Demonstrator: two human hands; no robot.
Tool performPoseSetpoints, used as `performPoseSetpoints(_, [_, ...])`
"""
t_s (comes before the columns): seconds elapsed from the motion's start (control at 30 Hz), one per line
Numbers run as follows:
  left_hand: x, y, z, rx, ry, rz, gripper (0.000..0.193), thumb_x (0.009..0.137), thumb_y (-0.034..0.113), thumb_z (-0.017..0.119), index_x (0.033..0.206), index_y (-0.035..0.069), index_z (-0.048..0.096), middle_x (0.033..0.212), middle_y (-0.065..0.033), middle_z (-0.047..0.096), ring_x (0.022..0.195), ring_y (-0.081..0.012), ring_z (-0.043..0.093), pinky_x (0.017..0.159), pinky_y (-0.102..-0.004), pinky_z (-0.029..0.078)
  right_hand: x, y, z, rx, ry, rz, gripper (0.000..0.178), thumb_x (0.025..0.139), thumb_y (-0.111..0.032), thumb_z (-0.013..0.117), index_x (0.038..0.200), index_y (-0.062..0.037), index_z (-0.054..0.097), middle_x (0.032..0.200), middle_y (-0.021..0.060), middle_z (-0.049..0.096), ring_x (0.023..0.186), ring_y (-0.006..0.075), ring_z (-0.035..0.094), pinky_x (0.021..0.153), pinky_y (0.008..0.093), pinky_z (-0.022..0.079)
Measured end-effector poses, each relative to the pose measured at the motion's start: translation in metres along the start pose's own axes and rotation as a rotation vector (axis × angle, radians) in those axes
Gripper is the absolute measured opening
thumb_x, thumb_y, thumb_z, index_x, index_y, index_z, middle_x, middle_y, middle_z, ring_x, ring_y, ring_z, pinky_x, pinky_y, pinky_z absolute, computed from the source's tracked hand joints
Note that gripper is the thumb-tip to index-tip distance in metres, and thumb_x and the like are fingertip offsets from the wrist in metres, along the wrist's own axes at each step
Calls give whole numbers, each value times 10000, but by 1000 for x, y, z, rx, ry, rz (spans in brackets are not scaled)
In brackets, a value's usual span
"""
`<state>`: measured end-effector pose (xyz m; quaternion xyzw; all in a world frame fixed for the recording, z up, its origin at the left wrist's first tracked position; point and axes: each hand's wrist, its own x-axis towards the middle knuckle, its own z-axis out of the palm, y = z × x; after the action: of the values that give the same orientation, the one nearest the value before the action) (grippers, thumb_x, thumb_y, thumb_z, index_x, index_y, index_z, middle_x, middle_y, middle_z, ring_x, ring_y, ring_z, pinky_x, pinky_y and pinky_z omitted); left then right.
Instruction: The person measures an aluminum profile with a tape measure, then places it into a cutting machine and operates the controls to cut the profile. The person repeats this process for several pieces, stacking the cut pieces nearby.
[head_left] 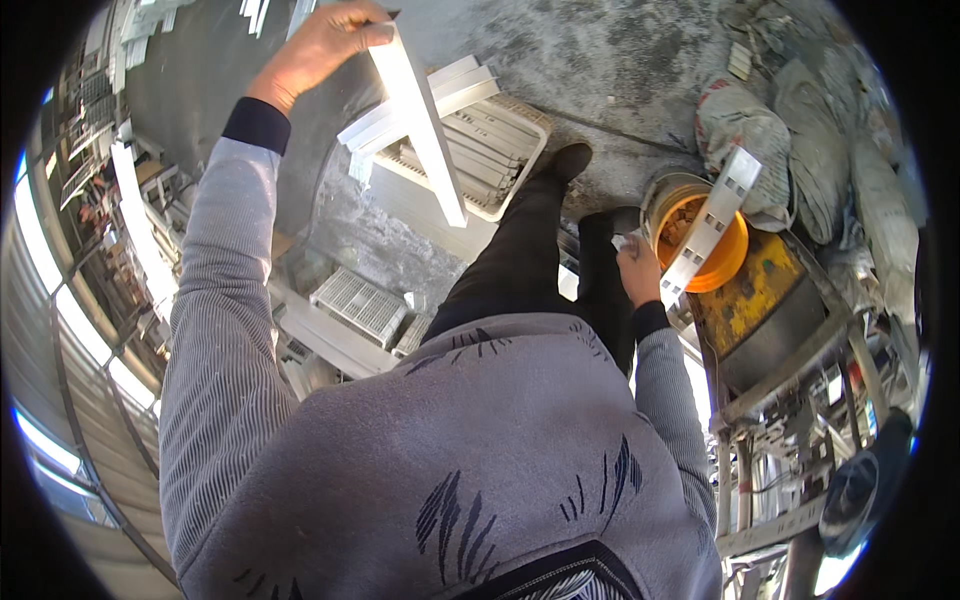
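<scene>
With my left arm reaching far forward, my left hand (335, 45) pinches the upper end of a long, shiny metal profile bar (425, 130). The bar slants down toward my legs, above a white plastic basket (541, 130) that contains several metal strips. More pale metal profiles (460, 88) lie across the basket's far side. My right hand (638, 270) is low at my right side, its fingers curled. A small pale bit shows by its thumb, too little to name. Beside this hand, a silver bar with square holes (715, 215) leans across an orange bucket (735, 250).
Brownish pieces lie inside the bucket, near a yellow-and-dark worn metal surface (755, 300). Stuffed white sacks (740, 135) stand at the far right. Grey crates (362, 305) are on the floor at my left. Metal racking (790, 450) is close on my right.
</scene>
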<state>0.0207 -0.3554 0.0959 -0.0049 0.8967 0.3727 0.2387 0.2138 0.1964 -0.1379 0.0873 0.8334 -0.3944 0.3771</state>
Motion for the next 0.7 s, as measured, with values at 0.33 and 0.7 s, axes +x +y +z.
performPoseSetpoints(0.33, [49, 190, -44, -193, 97, 312, 118, 918, 130, 786, 881, 60, 699, 785, 66, 605, 732, -50, 564, 665, -235, 458, -15, -154, -98, 275, 155, -368, 373, 872, -131, 665, 1227, -19, 658, 1040, 182, 748, 999, 271, 738, 866, 373, 572])
performPoseSetpoints(0.7, [57, 427, 62, 235, 522, 625, 432, 848, 318, 832, 1027, -4, 606, 904, -239, 719, 869, -369, 725, 741, -451, 548, -46, -269, -134, 270, 343, -413, 624, 812, -108, 745, 1320, 29, 410, 1088, 208, 678, 992, 341, 690, 871, 406, 550])
